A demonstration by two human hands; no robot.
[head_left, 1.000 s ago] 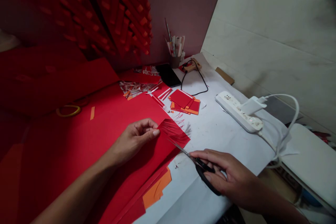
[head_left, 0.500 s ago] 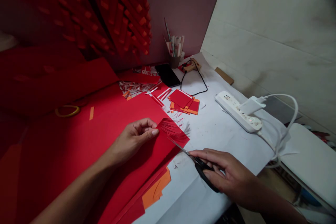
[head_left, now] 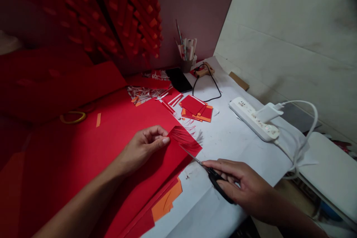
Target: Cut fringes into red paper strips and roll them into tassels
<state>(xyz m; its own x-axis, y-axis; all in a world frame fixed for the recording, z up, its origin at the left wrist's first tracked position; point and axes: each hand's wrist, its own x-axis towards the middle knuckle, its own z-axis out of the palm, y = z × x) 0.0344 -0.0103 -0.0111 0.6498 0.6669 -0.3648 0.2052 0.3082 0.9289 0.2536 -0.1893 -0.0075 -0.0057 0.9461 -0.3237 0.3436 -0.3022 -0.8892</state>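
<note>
Between thumb and fingers, my left hand (head_left: 149, 145) pinches the near left corner of a red paper piece (head_left: 184, 137) whose upper part is cut into fine fringe. Black-handled scissors (head_left: 213, 176) are gripped in my right hand (head_left: 241, 184). Their narrow blades point up and left and meet the paper's lower side; whether the blades are apart is too fine to tell. Beneath lies a large red sheet (head_left: 119, 163), with orange paper (head_left: 167, 199) poking out from under its near edge. Thin red strands (head_left: 189, 124) are scattered just beyond the fringe.
Small red and orange cards (head_left: 196, 108) lie stacked past my hands, beside paper shreds (head_left: 147, 93). Behind are a black phone-like slab (head_left: 179, 80), a cup of pens (head_left: 186, 63) and a corded tan tool (head_left: 205, 70). A power strip (head_left: 253, 119) with a plugged charger sits right.
Both hands, the paper and the scissors keep nearly the same places. The whole view has shifted very slightly.
</note>
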